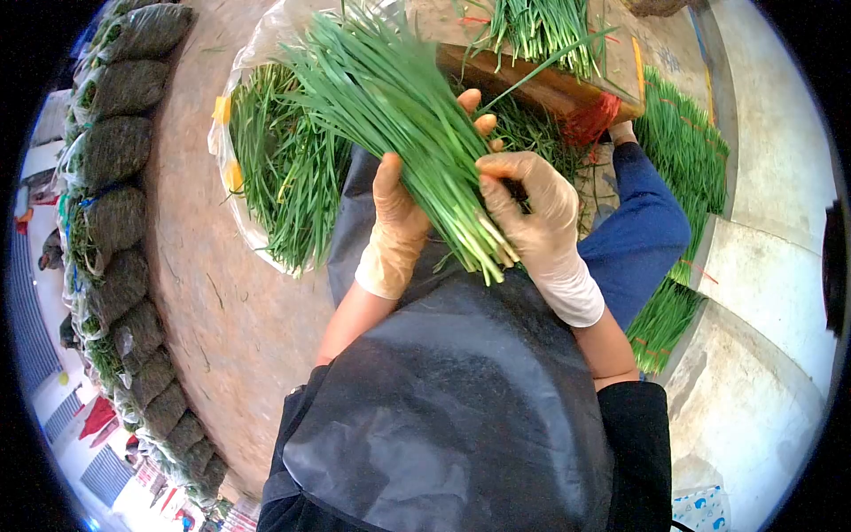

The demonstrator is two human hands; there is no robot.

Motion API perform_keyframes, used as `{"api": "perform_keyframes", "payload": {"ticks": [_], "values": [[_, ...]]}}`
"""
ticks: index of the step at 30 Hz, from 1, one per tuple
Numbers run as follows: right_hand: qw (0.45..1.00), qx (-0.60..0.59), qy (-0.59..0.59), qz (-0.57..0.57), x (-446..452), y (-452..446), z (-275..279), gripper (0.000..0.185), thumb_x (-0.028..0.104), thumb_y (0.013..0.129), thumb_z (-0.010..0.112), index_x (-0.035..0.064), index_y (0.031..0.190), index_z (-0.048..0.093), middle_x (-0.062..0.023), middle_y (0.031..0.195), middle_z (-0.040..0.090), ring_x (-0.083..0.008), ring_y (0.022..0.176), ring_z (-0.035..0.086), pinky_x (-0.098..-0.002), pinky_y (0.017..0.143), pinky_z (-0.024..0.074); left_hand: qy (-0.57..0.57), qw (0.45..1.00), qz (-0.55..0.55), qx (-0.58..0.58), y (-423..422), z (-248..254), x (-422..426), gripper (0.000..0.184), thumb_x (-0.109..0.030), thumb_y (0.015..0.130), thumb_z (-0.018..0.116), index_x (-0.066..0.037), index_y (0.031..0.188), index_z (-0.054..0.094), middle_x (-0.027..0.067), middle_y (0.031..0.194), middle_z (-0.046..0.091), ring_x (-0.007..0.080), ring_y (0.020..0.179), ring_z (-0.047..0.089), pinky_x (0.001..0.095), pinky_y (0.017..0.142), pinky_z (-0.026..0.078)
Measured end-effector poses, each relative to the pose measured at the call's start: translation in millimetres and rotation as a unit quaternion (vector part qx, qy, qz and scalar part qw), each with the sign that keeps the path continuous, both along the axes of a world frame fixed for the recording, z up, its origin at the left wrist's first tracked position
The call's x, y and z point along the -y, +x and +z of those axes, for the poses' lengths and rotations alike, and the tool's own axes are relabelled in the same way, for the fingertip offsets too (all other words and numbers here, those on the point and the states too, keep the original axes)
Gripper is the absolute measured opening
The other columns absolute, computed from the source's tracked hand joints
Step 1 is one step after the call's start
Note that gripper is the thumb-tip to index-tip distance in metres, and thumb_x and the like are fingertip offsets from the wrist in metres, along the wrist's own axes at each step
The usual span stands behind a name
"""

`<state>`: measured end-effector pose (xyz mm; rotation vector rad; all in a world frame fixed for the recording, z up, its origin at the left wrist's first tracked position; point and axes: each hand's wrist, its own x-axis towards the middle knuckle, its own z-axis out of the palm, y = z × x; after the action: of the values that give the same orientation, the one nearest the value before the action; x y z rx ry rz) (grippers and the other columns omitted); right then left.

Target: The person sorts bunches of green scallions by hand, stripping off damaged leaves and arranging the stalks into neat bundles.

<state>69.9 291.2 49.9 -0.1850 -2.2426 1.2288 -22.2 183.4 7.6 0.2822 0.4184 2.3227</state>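
A bunch of long green stalks point(403, 124) lies across my gloved left hand point(396, 213), whose thumb is on the near side and whose fingertips show beyond the bunch. The pale cut ends point down toward my lap. At the right edge of the bunch, my gloved right hand point(536, 191) has thumb and forefinger pinched together near the lower stalks. What sits between those fingertips is too small to make out. Below the hands a dark apron point(452, 399) covers my lap.
Loose greens fill a clear plastic bag point(244, 199) on the left. A wooden board point(532, 84) with red ties point(592, 120) stands ahead, more stalks point(541, 31) beyond it. Tied bundles point(683, 151) line the right wall. Full dark sacks point(120, 151) form a row at far left.
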Motion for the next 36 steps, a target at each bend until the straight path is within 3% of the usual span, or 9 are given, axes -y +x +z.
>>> {"api": "perform_keyframes", "payload": {"ticks": [3, 7, 11, 15, 19, 23, 28, 31, 36], "values": [[0.974, -0.058, 0.213, 0.056, 0.3, -1.3, -1.7, 0.025, 0.013, 0.071, 0.068, 0.0099, 0.095, 0.062, -0.0042, 0.086, 0.064, -0.0255, 0.075, 0.063, -0.0374, 0.066, 0.0507, 0.038, 0.998, -0.027, -0.040, -0.4, 0.4, -4.9, 0.097, -0.056, 0.076, 0.067, -0.003, 0.145, 0.024, 0.0160, 0.149, 0.027, 0.0341, 0.131, 0.039, 0.0512, 0.105, 0.038], [0.957, -0.051, 0.269, 0.099, 0.6, -3.1, 7.1, 0.022, 0.015, 0.071, 0.064, 0.0091, 0.092, 0.063, -0.0053, 0.091, 0.063, -0.0247, 0.078, 0.062, -0.0357, 0.067, 0.0506, -0.037, 0.999, -0.014, -0.016, 6.0, 13.6, -3.7, 0.090, -0.040, 0.075, 0.067, -0.001, 0.144, 0.025, 0.0157, 0.147, 0.031, 0.0322, 0.127, 0.044, 0.0481, 0.106, 0.038], [0.987, -0.037, 0.119, 0.100, -4.4, 0.1, 20.3, 0.020, 0.012, 0.074, 0.068, 0.0084, 0.094, 0.065, -0.0080, 0.092, 0.063, -0.0277, 0.082, 0.062, -0.0379, 0.070, 0.0515, -0.045, 0.998, -0.004, 0.041, 9.3, 20.0, -3.8, 0.086, -0.030, 0.068, 0.061, 0.001, 0.142, 0.028, 0.0180, 0.144, 0.036, 0.0318, 0.126, 0.046, 0.0458, 0.105, 0.039], [0.997, 0.019, 0.056, -0.049, -6.2, 6.4, 13.8, 0.030, 0.005, 0.076, 0.069, 0.0068, 0.104, 0.059, -0.0118, 0.096, 0.062, -0.0302, 0.085, 0.063, -0.0372, 0.074, 0.0515, -0.062, 0.998, -0.002, 0.027, 8.6, 29.3, -6.6, 0.090, -0.031, 0.064, 0.060, 0.002, 0.141, 0.029, 0.0210, 0.143, 0.037, 0.0360, 0.127, 0.043, 0.0468, 0.106, 0.037], [0.988, 0.084, -0.121, -0.040, -9.9, 9.4, 7.3, 0.029, -0.002, 0.078, 0.067, 0.0036, 0.105, 0.056, -0.0088, 0.100, 0.063, -0.0187, 0.083, 0.062, -0.0294, 0.072, 0.0487, -0.032, 0.998, -0.026, 0.038, 7.8, 27.2, -6.3, 0.092, -0.033, 0.062, 0.060, 0.002, 0.142, 0.028, 0.0232, 0.142, 0.036, 0.0388, 0.126, 0.044, 0.0484, 0.106, 0.037], [0.995, 0.017, -0.068, -0.077, -11.4, 11.8, 13.9, 0.024, -0.001, 0.079, 0.067, 0.0030, 0.101, 0.057, -0.0067, 0.097, 0.065, -0.0152, 0.076, 0.060, -0.0265, 0.067, 0.0471, -0.035, 0.998, -0.019, 0.046, 7.3, 27.0, -6.4, 0.092, -0.034, 0.063, 0.059, 0.001, 0.142, 0.028, 0.0226, 0.142, 0.037, 0.0390, 0.125, 0.045, 0.0501, 0.105, 0.038], [0.995, 0.089, 0.038, 0.032, -10.8, 26.7, 36.9, 0.031, 0.020, 0.072, 0.077, 0.0073, 0.096, 0.061, -0.0090, 0.086, 0.063, -0.0278, 0.074, 0.064, -0.0355, 0.066, 0.0511, -0.056, 0.998, 0.007, 0.019, 5.5, 27.1, -6.7, 0.089, -0.041, 0.067, 0.057, 0.002, 0.141, 0.031, 0.0206, 0.143, 0.037, 0.0355, 0.123, 0.048, 0.0495, 0.103, 0.040], [0.975, 0.065, 0.214, 0.006, -3.3, 21.8, 32.1, 0.035, 0.010, 0.071, 0.076, 0.0061, 0.103, 0.062, -0.0105, 0.091, 0.062, -0.0264, 0.077, 0.063, -0.0341, 0.066, 0.0511, -0.052, 0.998, 0.007, 0.030, 7.1, 28.7, -8.6, 0.089, -0.041, 0.067, 0.057, 0.001, 0.141, 0.031, 0.0207, 0.143, 0.037, 0.0356, 0.123, 0.048, 0.0495, 0.102, 0.040], [0.982, 0.059, 0.180, -0.014, 2.9, 14.9, 11.0, 0.027, 0.007, 0.070, 0.073, 0.0079, 0.095, 0.063, -0.0088, 0.087, 0.061, -0.0266, 0.080, 0.063, -0.0359, 0.069, 0.0511, -0.023, 0.999, -0.005, 0.025, 5.4, 18.7, -8.5, 0.085, -0.034, 0.069, 0.058, 0.001, 0.141, 0.030, 0.0209, 0.142, 0.037, 0.0349, 0.123, 0.048, 0.0500, 0.102, 0.041]]}}
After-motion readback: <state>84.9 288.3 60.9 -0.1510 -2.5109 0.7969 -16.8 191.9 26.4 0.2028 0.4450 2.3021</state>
